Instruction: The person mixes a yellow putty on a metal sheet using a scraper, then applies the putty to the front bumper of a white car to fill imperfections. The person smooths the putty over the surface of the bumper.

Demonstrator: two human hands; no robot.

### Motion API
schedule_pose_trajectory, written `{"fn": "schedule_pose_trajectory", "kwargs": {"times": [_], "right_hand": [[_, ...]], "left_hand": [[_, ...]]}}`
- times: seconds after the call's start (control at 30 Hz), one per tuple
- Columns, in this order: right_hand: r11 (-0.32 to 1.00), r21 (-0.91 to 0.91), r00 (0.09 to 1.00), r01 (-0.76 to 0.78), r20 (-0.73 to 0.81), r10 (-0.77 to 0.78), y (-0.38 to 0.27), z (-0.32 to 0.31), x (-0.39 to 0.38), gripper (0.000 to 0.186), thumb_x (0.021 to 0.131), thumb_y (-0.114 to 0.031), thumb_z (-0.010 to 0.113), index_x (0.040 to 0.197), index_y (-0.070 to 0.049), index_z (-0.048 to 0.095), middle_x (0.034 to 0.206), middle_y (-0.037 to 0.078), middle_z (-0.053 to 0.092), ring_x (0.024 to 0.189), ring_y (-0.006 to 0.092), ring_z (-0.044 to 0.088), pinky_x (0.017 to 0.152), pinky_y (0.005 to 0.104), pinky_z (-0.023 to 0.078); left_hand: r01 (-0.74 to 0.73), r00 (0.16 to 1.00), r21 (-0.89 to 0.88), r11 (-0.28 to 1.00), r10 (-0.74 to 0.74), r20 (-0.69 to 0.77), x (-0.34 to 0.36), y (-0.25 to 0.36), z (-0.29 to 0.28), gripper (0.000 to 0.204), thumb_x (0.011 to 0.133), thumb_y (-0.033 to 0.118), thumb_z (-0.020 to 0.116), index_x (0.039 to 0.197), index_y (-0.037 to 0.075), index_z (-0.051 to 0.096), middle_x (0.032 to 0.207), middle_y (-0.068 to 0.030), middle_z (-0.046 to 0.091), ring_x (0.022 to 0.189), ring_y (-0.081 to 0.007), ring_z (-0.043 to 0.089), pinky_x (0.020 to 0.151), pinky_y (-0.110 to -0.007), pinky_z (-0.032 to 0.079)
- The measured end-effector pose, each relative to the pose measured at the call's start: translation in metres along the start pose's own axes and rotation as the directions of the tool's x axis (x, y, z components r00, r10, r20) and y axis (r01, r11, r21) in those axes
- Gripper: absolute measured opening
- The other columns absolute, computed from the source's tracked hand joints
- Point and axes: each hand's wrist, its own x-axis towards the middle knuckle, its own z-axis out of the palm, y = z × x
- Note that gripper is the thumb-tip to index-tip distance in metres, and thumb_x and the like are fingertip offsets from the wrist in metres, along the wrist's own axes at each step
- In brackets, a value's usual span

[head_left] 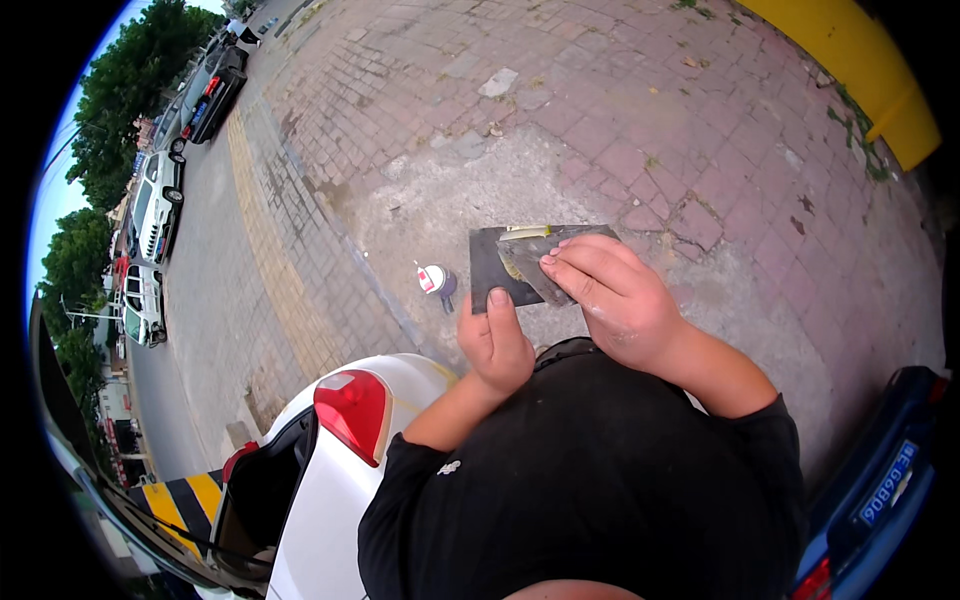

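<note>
My left hand (pixel 497 345) grips a flat dark board (pixel 487 260) by its near edge, thumb on top. In my right hand (pixel 628 300) is a thin grey scraper blade (pixel 527 262), pinched between thumb and fingers and tilted over the board. Yellowish paste (pixel 526 232) shows along the scraper's far edge, and a little more lies between blade and board. Part of the board is hidden behind the scraper and my right hand. On the ground beyond my left hand stands a small can (pixel 434 280) with a white top and a red mark.
At my left is a white car (pixel 335 500) with a red tail light (pixel 352 410) and its rear open. A blue car (pixel 880 500) stands at lower right. A yellow structure (pixel 850 60) rises at upper right. Parked cars (pixel 155 205) line the road at far left. Reddish paving (pixel 640 90) is broken in places.
</note>
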Motion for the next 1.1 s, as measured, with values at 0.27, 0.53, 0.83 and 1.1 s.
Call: {"fn": "schedule_pose_trajectory", "kwargs": {"times": [0.27,0.53,0.83,1.1], "right_hand": [[0.999,0.051,0.999,-0.018,0.049,0.015,0.000,0.005,-0.003,0.042,0.065,0.015,0.062,0.106,0.004,0.065,0.102,0.015,0.064,0.094,0.0331,0.063,0.081,0.0394,0.053],[0.982,0.095,0.965,0.166,0.192,-0.181,-0.001,-0.017,0.003,0.036,0.070,0.007,0.063,0.105,0.002,0.067,0.103,0.013,0.064,0.099,0.0308,0.062,0.089,0.0431,0.053],[0.896,0.129,0.905,0.425,-0.044,-0.423,-0.007,-0.025,-0.014,0.027,0.079,-0.001,0.067,0.106,-0.003,0.068,0.109,0.008,0.059,0.103,0.0266,0.059,0.096,0.0478,0.050],[0.940,0.131,0.948,0.314,-0.095,-0.304,-0.004,-0.031,-0.037,0.028,0.077,0.005,0.072,0.104,0.000,0.065,0.109,0.011,0.059,0.103,0.0299,0.060,0.092,0.0489,0.054]], "left_hand": [[0.003,0.998,0.103,0.995,0.003,-0.058,-0.002,-0.009,-0.004,0.024,0.100,0.010,0.040,0.102,-0.007,0.058,0.087,-0.0063,0.062,0.075,-0.0105,0.053,0.067,-0.025,0.042],[0.263,0.958,-0.392,0.882,-0.286,-0.001,0.019,0.020,-0.010,0.029,0.099,0.012,0.042,0.117,-0.009,0.052,0.108,-0.0166,0.063,0.097,-0.0185,0.060,0.084,-0.032,0.047],[0.655,0.749,-0.612,0.443,-0.486,0.449,0.028,0.053,-0.008,0.042,0.096,0.018,0.045,0.124,-0.013,0.047,0.118,-0.0230,0.061,0.109,-0.0298,0.062,0.096,-0.041,0.048],[0.707,0.688,-0.637,0.308,-0.511,0.515,0.019,0.049,0.001,0.039,0.096,0.018,0.042,0.124,-0.009,0.049,0.114,-0.0227,0.064,0.102,-0.0294,0.066,0.090,-0.039,0.053]]}}
